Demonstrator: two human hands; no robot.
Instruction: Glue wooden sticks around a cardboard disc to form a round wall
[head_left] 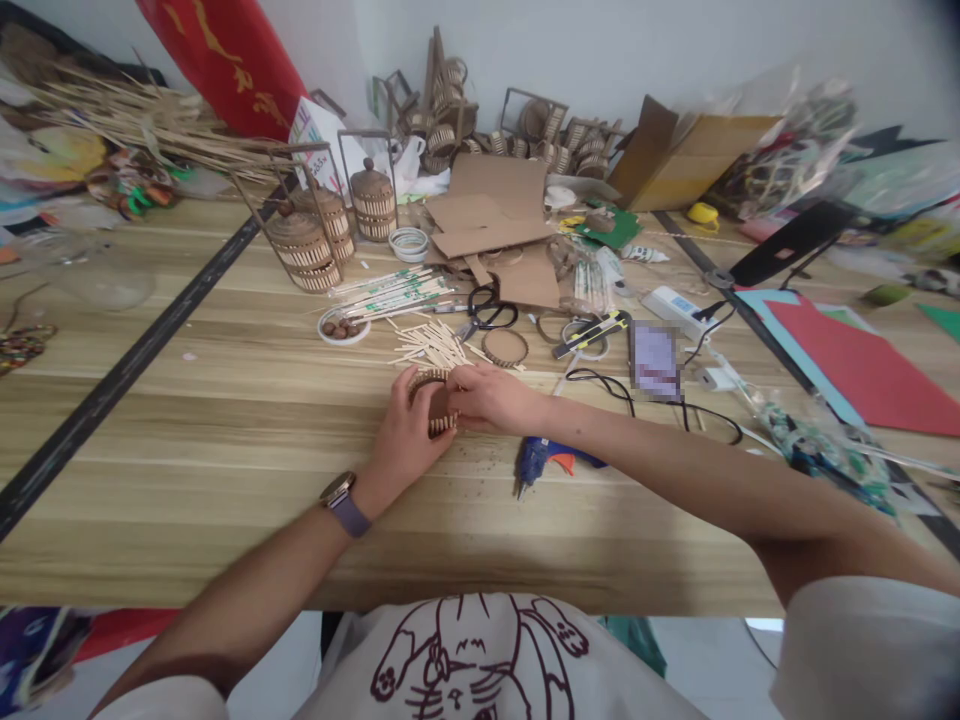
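My left hand grips a small round basket with a brown cardboard disc inside and short pale sticks standing around its rim. At the basket's right side, my right hand has its fingers pinched together against the rim; whatever lies between the fingertips is hidden. Just beyond the hands lies a loose pile of short cut sticks. A round cardboard piece with an edged rim rests right of the pile. Below my right forearm a blue glue gun lies on its side, nozzle pointing toward me.
Black-handled scissors, a white dish of brown balls and a yellow-black utility knife lie beyond the hands. Lidded stick baskets stand at back left, near cardboard sheets. A phone and black cables lie at right.
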